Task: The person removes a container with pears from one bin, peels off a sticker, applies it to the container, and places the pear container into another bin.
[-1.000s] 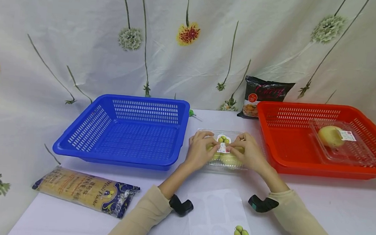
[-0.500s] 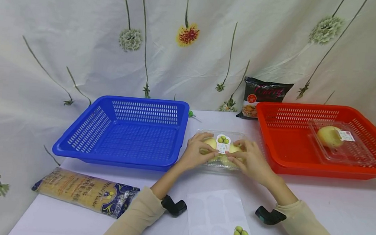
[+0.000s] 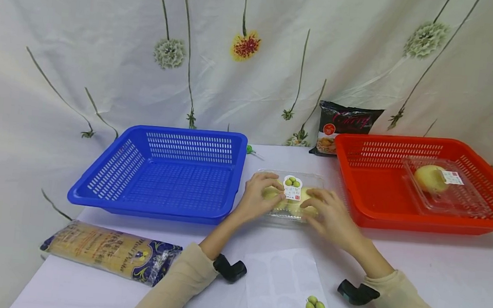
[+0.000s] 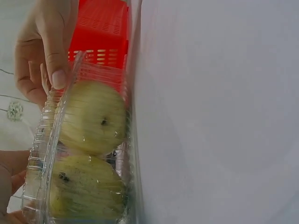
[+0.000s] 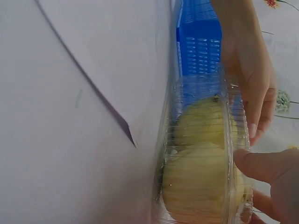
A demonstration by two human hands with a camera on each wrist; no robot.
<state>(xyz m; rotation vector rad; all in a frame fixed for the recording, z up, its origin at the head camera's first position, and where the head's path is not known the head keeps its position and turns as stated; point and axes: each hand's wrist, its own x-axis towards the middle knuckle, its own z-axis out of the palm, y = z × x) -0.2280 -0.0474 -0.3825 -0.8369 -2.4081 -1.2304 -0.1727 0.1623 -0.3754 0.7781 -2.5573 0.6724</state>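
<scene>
A clear plastic clamshell box (image 3: 289,217) stands on the white-covered table between the two baskets, with yellow-green pears (image 4: 91,116) inside. On its lid lies a white label (image 3: 292,190) printed with green fruit and writing. My left hand (image 3: 261,197) rests over the lid's left part, fingers bent loosely and thumb by the label's lower left edge. To the right, my right hand (image 3: 333,220) has its fingers spread and relaxed, with the thumb near the box's front rim (image 5: 229,177). Neither hand grips anything. Nearer me lies a sheet of labels (image 3: 279,284), one printed label showing at its lower right.
A blue basket (image 3: 153,209) stands left and a red basket (image 3: 425,219) right, the latter bearing a labelled clear box (image 3: 466,205) with a pear. A pasta packet (image 3: 110,252) lies front left. Behind the red basket leans a black food packet (image 3: 348,121).
The fingers of both hands have drawn apart from the middle of the label, leaving it flat on the lid. My right hand has shifted right and toward me.
</scene>
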